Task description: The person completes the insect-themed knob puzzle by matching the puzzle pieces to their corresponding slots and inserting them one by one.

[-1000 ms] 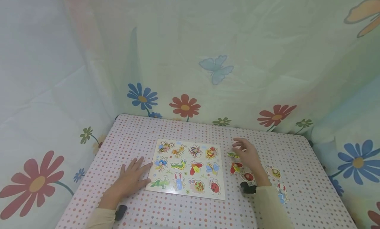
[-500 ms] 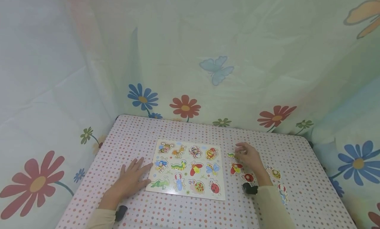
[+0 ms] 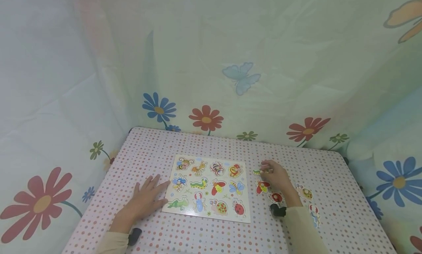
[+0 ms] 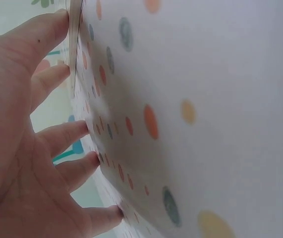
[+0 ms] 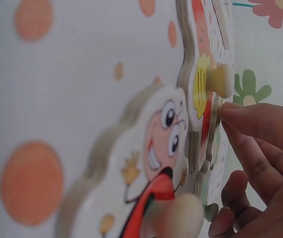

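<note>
A flat wooden insect puzzle board (image 3: 245,214) lies on the table. My left hand (image 3: 143,197) spreads its fingers at its left edge. In the left wrist view, two fingertips touch the board's side (image 4: 75,44) and the others rest on the cloth. Right of the board, my right hand (image 3: 277,178) pinches a green caterpillar puzzle piece (image 3: 256,172) between thumb and forefinger; the fingers hide part of it. Just nearer lie a red-and-yellow beetle piece (image 3: 262,187) and a ladybird piece (image 3: 277,198). Both show wooden knobs in the right wrist view, where the ladybird's face (image 5: 163,136) is close.
Farther right lie a snail piece (image 3: 306,193) and a blue stag beetle piece (image 3: 314,214). A dotted cloth (image 3: 197,235) covers the table. Printed curtains (image 3: 184,82) stand behind and at both sides. Dark wrist cameras (image 3: 278,210) are worn at both wrists.
My right hand has moved slightly right and nearer, and its fingers have closed in on the caterpillar piece. The left hand and the board stay put.
</note>
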`<control>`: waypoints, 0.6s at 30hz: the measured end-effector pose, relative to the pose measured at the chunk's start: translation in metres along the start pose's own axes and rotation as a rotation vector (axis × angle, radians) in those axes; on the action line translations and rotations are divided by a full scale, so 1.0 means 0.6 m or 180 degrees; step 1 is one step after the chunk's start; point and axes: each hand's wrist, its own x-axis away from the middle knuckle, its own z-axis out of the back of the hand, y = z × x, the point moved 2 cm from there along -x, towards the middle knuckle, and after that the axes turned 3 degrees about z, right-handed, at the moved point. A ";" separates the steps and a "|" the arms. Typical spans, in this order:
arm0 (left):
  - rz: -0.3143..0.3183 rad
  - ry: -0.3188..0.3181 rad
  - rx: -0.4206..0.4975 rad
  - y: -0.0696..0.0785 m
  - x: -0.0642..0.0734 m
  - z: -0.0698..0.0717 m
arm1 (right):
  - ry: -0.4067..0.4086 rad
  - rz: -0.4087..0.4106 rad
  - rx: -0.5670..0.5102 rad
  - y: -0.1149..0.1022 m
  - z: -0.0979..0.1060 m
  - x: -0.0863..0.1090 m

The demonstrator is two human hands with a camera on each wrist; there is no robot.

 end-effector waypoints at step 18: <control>0.0028 -0.0024 0.0056 0.003 0.000 0.005 | 0.0148 0.0223 0.0142 -0.024 -0.005 0.006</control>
